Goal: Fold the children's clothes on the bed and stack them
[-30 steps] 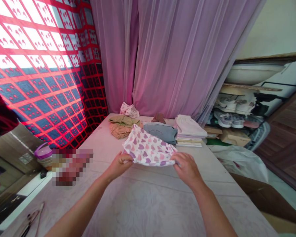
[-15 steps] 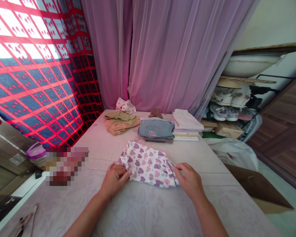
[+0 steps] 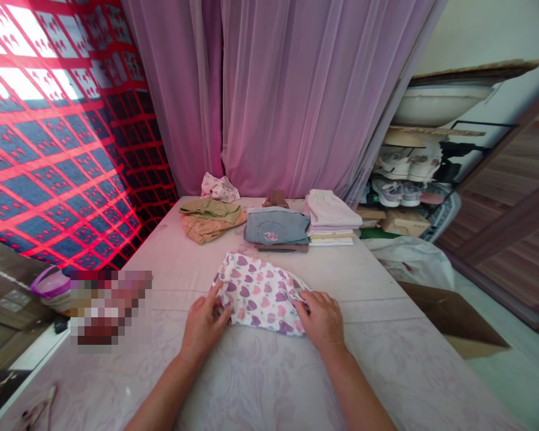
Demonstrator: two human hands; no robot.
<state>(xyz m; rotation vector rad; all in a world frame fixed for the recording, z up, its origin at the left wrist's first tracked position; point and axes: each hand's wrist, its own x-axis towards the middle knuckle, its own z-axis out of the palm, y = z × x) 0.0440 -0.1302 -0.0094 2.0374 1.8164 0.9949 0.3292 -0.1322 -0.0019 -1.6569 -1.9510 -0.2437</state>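
A white cloth garment with purple and pink hearts (image 3: 258, 293) lies flat on a pale patterned sheet (image 3: 386, 365), folded or gathered at its right side. My left hand (image 3: 204, 326) rests on its left edge with the fingers spread. My right hand (image 3: 321, 320) lies on the fold at its right end, and I cannot tell whether those fingers grip the cloth. The part of the garment under each hand is hidden.
Farther along the sheet lie khaki clothes (image 3: 211, 218), folded denim shorts (image 3: 276, 226), a folded white stack (image 3: 330, 218) and a crumpled print cloth (image 3: 220, 188). A blurred patch (image 3: 108, 308) covers the left side. A cardboard flap (image 3: 449, 317) sits beyond the right edge.
The heart-print garment has gone from held up to lying flat and is narrower. Both hands have dropped to the sheet and drawn closer together.
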